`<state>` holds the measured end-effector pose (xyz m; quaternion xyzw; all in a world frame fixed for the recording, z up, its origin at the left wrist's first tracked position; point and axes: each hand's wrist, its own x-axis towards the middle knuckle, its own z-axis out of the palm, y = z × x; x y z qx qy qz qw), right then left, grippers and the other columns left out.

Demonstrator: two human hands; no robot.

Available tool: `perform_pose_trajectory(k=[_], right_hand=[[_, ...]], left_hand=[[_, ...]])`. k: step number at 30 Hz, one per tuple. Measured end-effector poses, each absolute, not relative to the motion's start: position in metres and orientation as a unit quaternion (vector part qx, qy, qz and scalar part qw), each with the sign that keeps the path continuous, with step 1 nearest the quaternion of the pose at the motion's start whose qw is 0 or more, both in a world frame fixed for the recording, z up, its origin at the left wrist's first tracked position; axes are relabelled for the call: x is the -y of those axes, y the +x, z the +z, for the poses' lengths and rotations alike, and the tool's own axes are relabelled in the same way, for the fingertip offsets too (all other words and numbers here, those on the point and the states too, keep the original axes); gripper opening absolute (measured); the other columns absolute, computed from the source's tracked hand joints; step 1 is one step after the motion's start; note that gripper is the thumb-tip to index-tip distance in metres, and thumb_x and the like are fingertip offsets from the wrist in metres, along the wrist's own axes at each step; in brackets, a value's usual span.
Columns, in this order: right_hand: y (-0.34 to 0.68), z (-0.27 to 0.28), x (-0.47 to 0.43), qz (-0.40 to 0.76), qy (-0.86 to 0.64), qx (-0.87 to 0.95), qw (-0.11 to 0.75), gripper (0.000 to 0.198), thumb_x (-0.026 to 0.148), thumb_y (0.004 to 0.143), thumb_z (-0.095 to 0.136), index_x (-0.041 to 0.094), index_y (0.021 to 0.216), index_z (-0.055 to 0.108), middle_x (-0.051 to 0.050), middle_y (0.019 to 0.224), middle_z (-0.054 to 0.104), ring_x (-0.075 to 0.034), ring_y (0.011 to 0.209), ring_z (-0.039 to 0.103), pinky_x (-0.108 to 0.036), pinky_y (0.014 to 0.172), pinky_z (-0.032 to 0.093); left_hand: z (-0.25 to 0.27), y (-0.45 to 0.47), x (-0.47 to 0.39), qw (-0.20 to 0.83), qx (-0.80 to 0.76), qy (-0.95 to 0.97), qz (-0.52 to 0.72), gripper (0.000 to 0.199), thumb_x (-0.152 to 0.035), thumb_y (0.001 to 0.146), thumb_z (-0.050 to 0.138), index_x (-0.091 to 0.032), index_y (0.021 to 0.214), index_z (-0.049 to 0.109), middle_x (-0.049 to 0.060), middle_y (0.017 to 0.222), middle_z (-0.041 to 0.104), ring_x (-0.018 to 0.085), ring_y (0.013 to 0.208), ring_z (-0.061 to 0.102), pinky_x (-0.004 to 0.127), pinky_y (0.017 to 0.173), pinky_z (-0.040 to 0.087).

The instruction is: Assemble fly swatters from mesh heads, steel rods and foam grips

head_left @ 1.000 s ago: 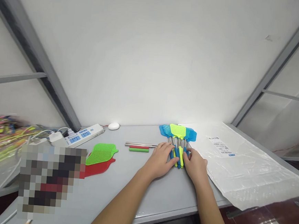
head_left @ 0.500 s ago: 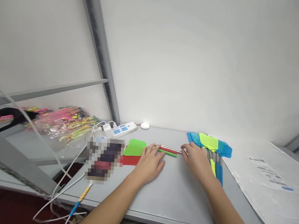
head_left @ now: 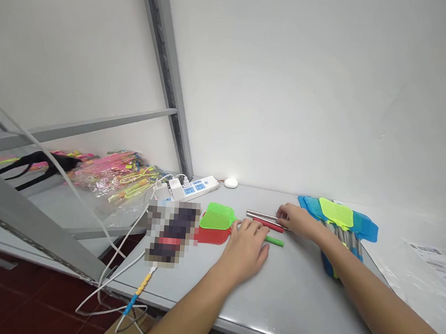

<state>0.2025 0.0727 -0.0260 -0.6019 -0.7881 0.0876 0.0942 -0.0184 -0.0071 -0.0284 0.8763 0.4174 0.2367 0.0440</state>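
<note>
A fly swatter with a green mesh head (head_left: 216, 216) lies on the table, partly covering a red fly swatter (head_left: 212, 235). My left hand (head_left: 245, 246) is over the green swatter's shaft, its fingers curled down on it; the green grip (head_left: 275, 240) comes out past the index finger. Beyond it, a red grip (head_left: 270, 225) lies beside shiny metal rods (head_left: 260, 214). My right hand (head_left: 296, 220) pinches the rods near their right end; the fingertips are partly hidden. Right of it is a fanned stack of blue and yellow-green fly swatters (head_left: 337, 212).
A pixelated object (head_left: 173, 232) with a cable lies at left. Behind it are a white power strip (head_left: 202, 187) and a white round device (head_left: 231, 182). Bagged colourful items (head_left: 118, 174) fill the shelf beyond the metal post (head_left: 175, 91). White plastic sheeting (head_left: 426, 275) covers the right side.
The view has shifted left. The green grip has moved nearer me, apart from the red one. My right hand has turned inward, its forearm now slanting across the stacked swatters' handles.
</note>
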Motion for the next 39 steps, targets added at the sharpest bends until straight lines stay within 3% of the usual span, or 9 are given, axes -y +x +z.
perform_pose_trajectory(k=[2,5,8,11,13,15,19,24,39], right_hand=[[0.202,-0.024,-0.074,0.090,-0.598,0.790,0.106,0.009,0.027,0.084,0.057,0.020,0.082,0.063,-0.006,0.091,0.065,-0.019,0.081,0.060,-0.027,0.068,0.037],[0.205,-0.017,-0.069,0.086,-0.609,0.776,0.142,0.009,0.025,0.089,0.049,0.021,0.089,0.058,-0.005,0.085,0.065,-0.019,0.075,0.059,-0.027,0.065,0.037],[0.212,-0.005,-0.047,0.074,-0.628,0.751,0.192,0.015,0.029,0.096,0.038,0.022,0.098,0.051,-0.004,0.082,0.064,-0.019,0.068,0.058,-0.028,0.060,0.037],[0.222,0.001,-0.006,0.075,-0.632,0.724,0.266,0.021,0.041,0.097,0.039,0.022,0.104,0.048,-0.001,0.077,0.062,-0.018,0.063,0.057,-0.028,0.056,0.039],[0.227,-0.003,0.027,0.104,-0.617,0.727,0.284,0.022,0.042,0.098,0.039,0.025,0.103,0.051,0.002,0.068,0.057,-0.017,0.058,0.054,-0.027,0.054,0.039],[0.231,-0.015,0.056,0.126,-0.594,0.743,0.283,0.020,0.040,0.098,0.042,0.026,0.098,0.055,0.002,0.071,0.061,-0.015,0.061,0.057,-0.026,0.056,0.041],[0.235,-0.047,0.092,0.028,-0.544,0.774,0.323,0.013,0.030,0.096,0.049,0.024,0.100,0.059,-0.001,0.085,0.067,-0.015,0.071,0.063,-0.024,0.062,0.044],[0.234,-0.059,0.104,-0.062,-0.493,0.808,0.317,0.012,0.022,0.094,0.053,0.021,0.103,0.061,-0.003,0.076,0.064,-0.015,0.065,0.060,-0.026,0.059,0.040],[0.239,-0.054,0.109,-0.103,-0.475,0.833,0.265,0.016,0.021,0.092,0.057,0.020,0.107,0.062,-0.003,0.074,0.059,-0.015,0.064,0.055,-0.028,0.061,0.035]], left_hand=[[-0.030,-0.019,0.007,0.044,-0.422,0.875,0.233,0.028,-0.030,0.088,0.058,-0.024,0.115,0.055,0.008,0.120,0.056,0.028,0.110,0.047,0.051,0.098,0.034],[-0.032,-0.018,0.006,0.060,-0.408,0.885,0.214,0.014,-0.031,0.089,0.059,-0.022,0.099,0.059,0.007,0.115,0.058,0.029,0.109,0.048,0.051,0.098,0.032],[-0.031,-0.018,0.010,0.075,-0.396,0.891,0.208,0.012,-0.026,0.096,0.046,-0.022,0.094,0.057,0.003,0.102,0.063,0.023,0.098,0.053,0.047,0.095,0.033],[-0.030,-0.025,0.024,0.124,-0.420,0.872,0.219,0.022,-0.026,0.101,0.030,-0.023,0.102,0.051,0.001,0.091,0.063,0.019,0.078,0.055,0.036,0.077,0.040],[-0.030,-0.036,0.036,0.213,-0.460,0.829,0.239,0.024,-0.031,0.102,0.026,-0.023,0.104,0.048,0.001,0.087,0.062,0.019,0.074,0.055,0.031,0.066,0.039],[-0.030,-0.048,0.046,0.269,-0.482,0.796,0.250,0.024,-0.036,0.101,0.028,-0.023,0.102,0.048,0.001,0.083,0.060,0.019,0.074,0.055,0.029,0.065,0.038],[-0.027,-0.061,0.054,0.319,-0.473,0.782,0.253,0.025,-0.042,0.099,0.036,-0.023,0.094,0.052,-0.002,0.079,0.057,0.016,0.072,0.052,0.027,0.065,0.037],[-0.025,-0.056,0.051,0.295,-0.454,0.809,0.231,0.025,-0.041,0.097,0.043,-0.023,0.089,0.058,-0.001,0.080,0.058,0.016,0.075,0.054,0.026,0.066,0.037],[-0.037,-0.061,0.048,0.226,-0.412,0.849,0.243,0.023,-0.036,0.097,0.046,-0.025,0.101,0.065,0.002,0.083,0.057,0.018,0.083,0.053,0.029,0.075,0.041]])
